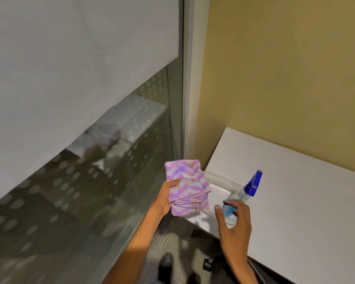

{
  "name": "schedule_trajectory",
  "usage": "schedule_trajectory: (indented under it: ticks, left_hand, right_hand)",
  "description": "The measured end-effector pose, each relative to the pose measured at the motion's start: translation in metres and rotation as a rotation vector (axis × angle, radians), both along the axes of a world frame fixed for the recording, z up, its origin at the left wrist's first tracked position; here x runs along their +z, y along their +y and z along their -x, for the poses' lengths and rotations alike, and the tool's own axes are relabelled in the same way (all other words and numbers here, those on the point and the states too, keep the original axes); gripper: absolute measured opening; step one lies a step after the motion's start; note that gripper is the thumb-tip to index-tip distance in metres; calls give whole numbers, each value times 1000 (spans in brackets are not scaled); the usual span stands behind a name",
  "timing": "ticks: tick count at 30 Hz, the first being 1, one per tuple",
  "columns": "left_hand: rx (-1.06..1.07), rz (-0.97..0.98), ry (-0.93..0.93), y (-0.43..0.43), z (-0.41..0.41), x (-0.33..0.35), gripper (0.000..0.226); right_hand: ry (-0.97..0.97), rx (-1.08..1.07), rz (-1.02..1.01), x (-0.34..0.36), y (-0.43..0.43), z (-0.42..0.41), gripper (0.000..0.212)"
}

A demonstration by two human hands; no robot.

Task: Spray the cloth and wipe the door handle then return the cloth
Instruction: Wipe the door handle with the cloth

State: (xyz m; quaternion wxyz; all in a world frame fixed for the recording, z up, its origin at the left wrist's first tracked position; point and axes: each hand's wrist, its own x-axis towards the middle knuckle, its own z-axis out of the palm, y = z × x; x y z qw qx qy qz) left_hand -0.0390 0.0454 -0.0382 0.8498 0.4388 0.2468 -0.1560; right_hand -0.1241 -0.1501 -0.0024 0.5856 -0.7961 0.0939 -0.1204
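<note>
**Cloth in one hand, bottle by the other**

The left hand (pixel 166 196) is gripping a folded pink patterned cloth (pixel 187 190) at lower centre of the frame, thumb pressing on top. The right hand (pixel 235 224) is spreading its fingers wide just beside a spray bottle (pixel 242 196) with a blue trigger, lying in a clear tray (pixel 217 179) on the white table (pixel 305 191) at lower right

two bare forearms, no sleeves, no watch, no rings or gloves on left hand (pixel 166 198) or right hand (pixel 235 226). short, unpainted nails. below and between the hands, dark shoes (pixel 166 263), blurred; detail not discernible.
</note>
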Motion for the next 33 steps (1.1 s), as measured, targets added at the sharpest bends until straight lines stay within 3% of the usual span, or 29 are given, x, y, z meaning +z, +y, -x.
schedule_trajectory:
  ticks: [3, 9, 16, 25, 33]
  left_hand:
    - [87, -53, 6, 13, 34, 0, 37]
    - [311, -69, 10, 54, 110, 8, 42]
    - [512, -63, -25, 100, 221, 32, 38]
    - [690, -132, -42, 118, 381, 53, 39]
    - [846, -113, -115, 118, 497, 59, 42]
  right_hand:
    - [52, 220, 76, 0, 28, -1, 26]
    - [27, 474, 181, 3, 90, 16, 48]
    - [152, 697, 54, 3, 149, 67, 77]
    - [220, 933, -84, 5, 198, 189, 39]
    - [259, 1037, -253, 26, 213, 289, 35]
